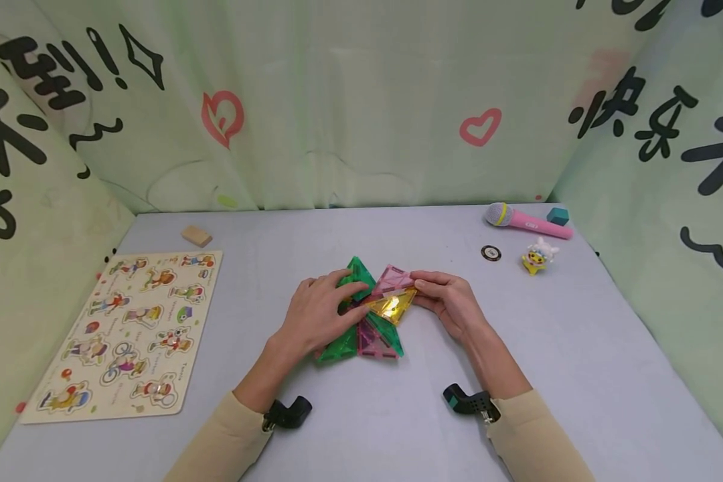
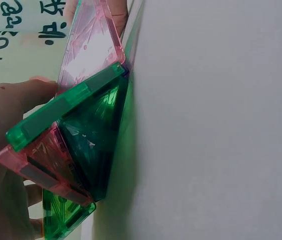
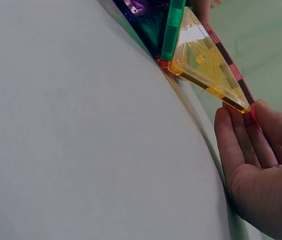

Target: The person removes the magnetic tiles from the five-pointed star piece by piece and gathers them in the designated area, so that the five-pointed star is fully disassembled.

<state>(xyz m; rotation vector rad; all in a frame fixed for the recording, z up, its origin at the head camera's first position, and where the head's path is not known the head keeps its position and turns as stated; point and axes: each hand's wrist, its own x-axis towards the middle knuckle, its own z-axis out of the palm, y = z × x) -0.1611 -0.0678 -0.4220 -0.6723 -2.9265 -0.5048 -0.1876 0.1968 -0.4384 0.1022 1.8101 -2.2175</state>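
A cluster of translucent triangular magnetic tiles stands mid-table, its pieces angled up and joined in a ring. My left hand (image 1: 320, 308) holds its left side, fingers over the back green tile (image 1: 361, 273) and thumb reaching to the middle. In the left wrist view, a green tile (image 2: 91, 135) stands upright beside a red tile (image 2: 46, 167), and that thumb lies behind them. With thumb and fingers, my right hand (image 1: 448, 301) pinches the outer corner of the pink tile (image 1: 393, 280), next to the yellow tile (image 1: 394, 306). The right wrist view shows the yellow tile (image 3: 200, 60) tilted above the tabletop.
A wooden puzzle board (image 1: 135, 335) lies at the left, with a small wooden block (image 1: 197, 235) behind it. At the back right are a pink toy microphone (image 1: 533, 221), a teal block (image 1: 557, 215), a black round disc (image 1: 491, 253) and a small yellow figurine (image 1: 537, 256). Printed curtains surround the table.
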